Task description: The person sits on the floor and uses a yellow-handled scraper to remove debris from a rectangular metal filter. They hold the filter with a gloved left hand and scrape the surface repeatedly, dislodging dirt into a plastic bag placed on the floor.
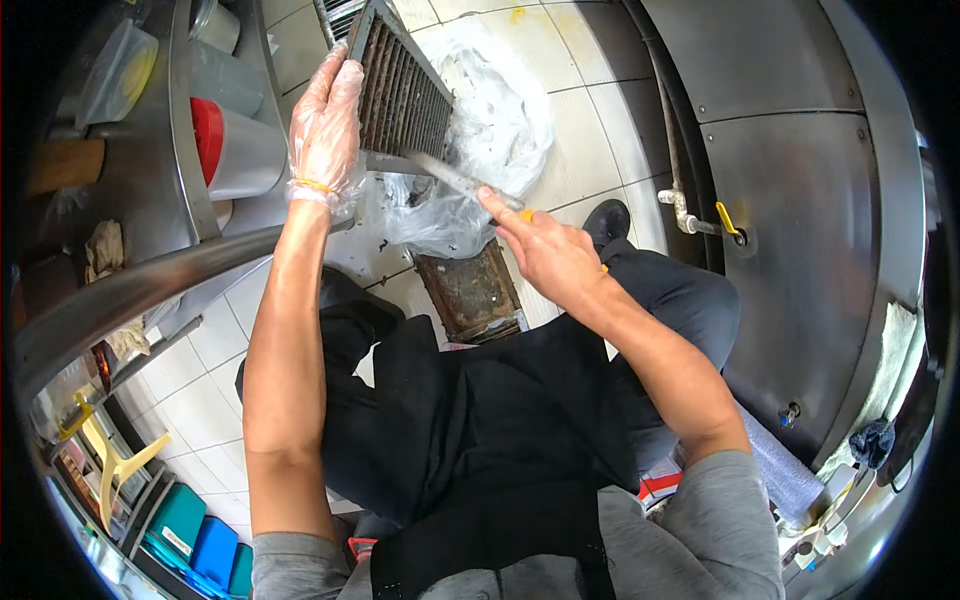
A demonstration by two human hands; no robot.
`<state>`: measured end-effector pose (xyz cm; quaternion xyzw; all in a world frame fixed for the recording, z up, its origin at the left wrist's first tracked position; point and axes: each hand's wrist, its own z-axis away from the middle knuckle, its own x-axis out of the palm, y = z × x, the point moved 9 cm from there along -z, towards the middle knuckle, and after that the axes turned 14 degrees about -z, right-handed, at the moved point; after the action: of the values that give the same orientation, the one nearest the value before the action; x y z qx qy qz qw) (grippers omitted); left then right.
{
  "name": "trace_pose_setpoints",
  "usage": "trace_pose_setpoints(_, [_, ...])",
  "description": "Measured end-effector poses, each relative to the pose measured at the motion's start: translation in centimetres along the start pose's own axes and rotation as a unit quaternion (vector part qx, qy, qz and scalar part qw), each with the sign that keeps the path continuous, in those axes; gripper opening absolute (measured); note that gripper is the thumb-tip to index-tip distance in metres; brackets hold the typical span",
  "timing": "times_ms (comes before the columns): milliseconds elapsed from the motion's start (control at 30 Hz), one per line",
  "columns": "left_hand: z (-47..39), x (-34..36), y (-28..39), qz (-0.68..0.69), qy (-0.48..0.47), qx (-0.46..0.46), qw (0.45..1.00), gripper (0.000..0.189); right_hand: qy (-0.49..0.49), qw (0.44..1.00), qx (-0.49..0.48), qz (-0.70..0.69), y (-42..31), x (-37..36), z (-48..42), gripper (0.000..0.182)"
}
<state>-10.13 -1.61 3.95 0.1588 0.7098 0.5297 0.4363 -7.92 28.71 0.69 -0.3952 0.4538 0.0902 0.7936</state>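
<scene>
My left hand [324,131], in a clear plastic glove with a yellow band at the wrist, holds the side of a tilted, slatted metal panel [401,94]. Brown grime coats its slats; it resembles a hood grease filter. A knife [454,178] with a long pale blade is gripped in my right hand [555,255], index finger stretched along the blade. Its tip meets the panel's lower edge. Only a bit of yellow handle shows. Beneath and behind the panel spreads a translucent plastic bag [510,112] with dark bits on it. Nearer me lies a grimy metal piece [471,292], partly under the bag.
At left, a steel shelf unit [184,127] holds plastic containers, one red-lidded [206,139]. Its rail [150,277] runs close to my left forearm. A steel cabinet [795,262] with a yellow-handled valve [726,217] stands at right. Dark debris dots the tiled floor [592,135].
</scene>
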Motion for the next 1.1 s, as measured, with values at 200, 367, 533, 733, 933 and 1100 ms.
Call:
trace_pose_setpoints(200, [-0.1,-0.2,-0.8,0.010,0.004,-0.007,1.000,0.056,-0.017,0.999,-0.012,0.025,-0.1,0.9,-0.9,0.059])
trace_pose_setpoints(367, [0.1,0.6,-0.5,-0.004,-0.003,0.012,1.000,0.059,0.039,0.996,-0.038,0.066,2.3,0.2,-6.7,0.062])
trace_pose_setpoints(533, [-0.4,0.1,-1.5,0.022,-0.003,0.003,1.000,0.060,0.061,0.992,-0.039,0.103,3.1,-2.1,-11.2,0.061])
trace_pose_setpoints(733, [0.3,-0.2,-1.0,-0.016,0.009,0.001,1.000,0.059,0.043,0.996,-0.051,0.055,0.0,-0.7,-7.7,0.064])
trace_pose_setpoints(933, [0.5,-0.4,-0.7,0.001,0.006,-0.028,1.000,0.060,0.023,0.989,-0.086,0.116,-0.4,-1.6,-5.6,0.064])
trace_pose_setpoints(1100, [0.5,0.9,0.6,-0.039,-0.007,0.014,0.999,0.061,0.090,0.978,-0.107,0.156,2.9,-6.0,-14.7,0.060])
